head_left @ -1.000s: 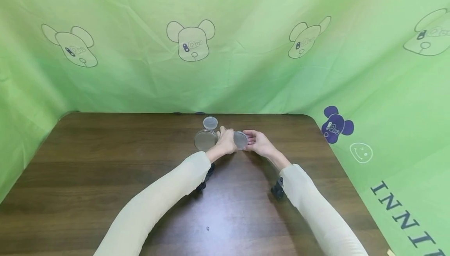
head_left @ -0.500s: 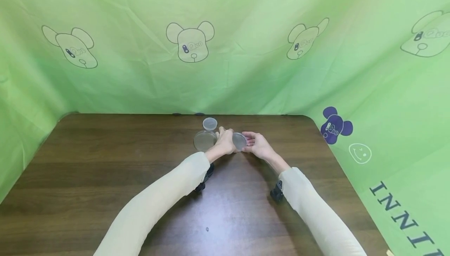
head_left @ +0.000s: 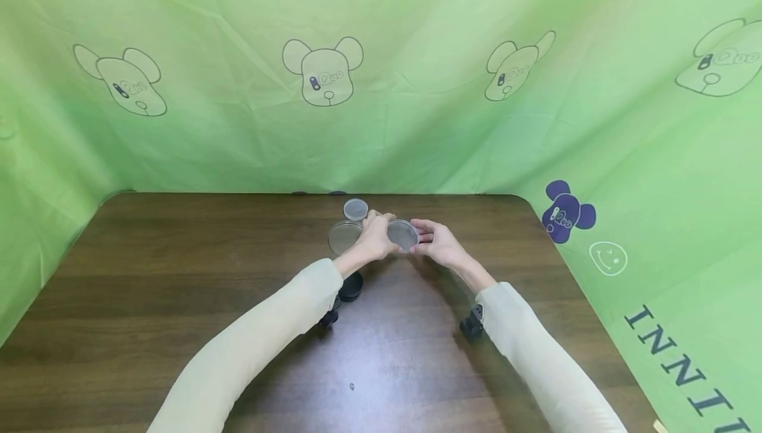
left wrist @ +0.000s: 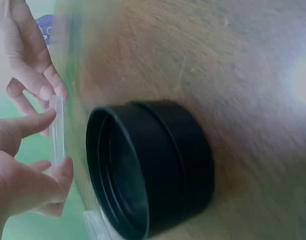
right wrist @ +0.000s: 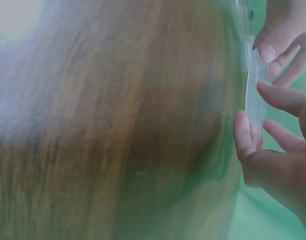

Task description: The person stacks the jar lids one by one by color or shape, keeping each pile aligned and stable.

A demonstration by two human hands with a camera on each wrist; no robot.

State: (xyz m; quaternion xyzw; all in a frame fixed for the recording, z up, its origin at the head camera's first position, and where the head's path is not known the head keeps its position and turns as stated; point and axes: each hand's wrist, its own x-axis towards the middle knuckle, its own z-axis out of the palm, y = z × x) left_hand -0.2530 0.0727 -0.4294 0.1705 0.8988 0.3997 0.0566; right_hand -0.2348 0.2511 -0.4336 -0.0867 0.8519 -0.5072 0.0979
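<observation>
A clear round petri dish point(head_left: 403, 236) is between my two hands, above the table's far middle. My left hand point(head_left: 374, 236) holds its left rim with thumb and fingers, seen edge-on in the left wrist view. From the other side, my right hand point(head_left: 439, 245) pinches the right rim, thumb nearest me; the right wrist view shows the dish point(right wrist: 255, 92) on edge between both hands' fingertips. Beside the left hand lies a second large petri dish point(head_left: 342, 238), partly covered by that hand. A smaller clear dish point(head_left: 356, 208) lies just behind it.
A black round cylinder point(head_left: 352, 286) stands by my left forearm; up close, the left wrist view shows the cylinder point(left wrist: 168, 160) with a hollow, rimmed end. The brown wooden table point(head_left: 178, 268) ends at a green printed curtain point(head_left: 417, 122) behind and at both sides.
My left hand has shifted slightly left and changed its hold on the dish's rim, uncovering more of the dish and of the black cylinder. The right hand has stayed nearly still.
</observation>
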